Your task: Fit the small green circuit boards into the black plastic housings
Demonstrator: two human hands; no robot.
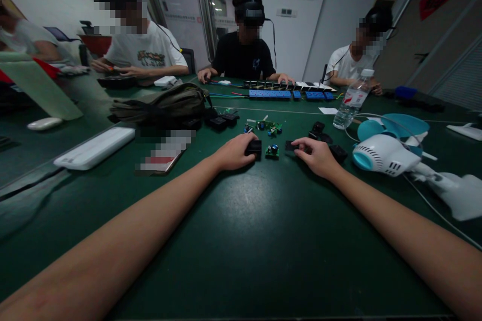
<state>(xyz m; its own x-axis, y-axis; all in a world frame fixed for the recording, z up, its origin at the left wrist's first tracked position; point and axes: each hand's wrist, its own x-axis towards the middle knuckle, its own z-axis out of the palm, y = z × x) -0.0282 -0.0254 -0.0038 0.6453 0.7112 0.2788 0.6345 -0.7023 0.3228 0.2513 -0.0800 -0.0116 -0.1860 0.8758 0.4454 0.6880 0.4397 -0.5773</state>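
Note:
My left hand is closed around a black plastic case, which rests on the green table. Pinched between the thumb and fingers of my right hand is a flat black plastic piece, perhaps a cover. Between the two hands stands a small green circuit board with a blue component on it. Several more circuit boards lie just beyond. Black plastic parts sit behind my right hand, and another black case is beside it, partly hidden.
On the right are a white and teal fan with its cable and a water bottle. To the left lie a dark bag, a white power strip and a flat pack. Blue strips lie farther back, where several people sit.

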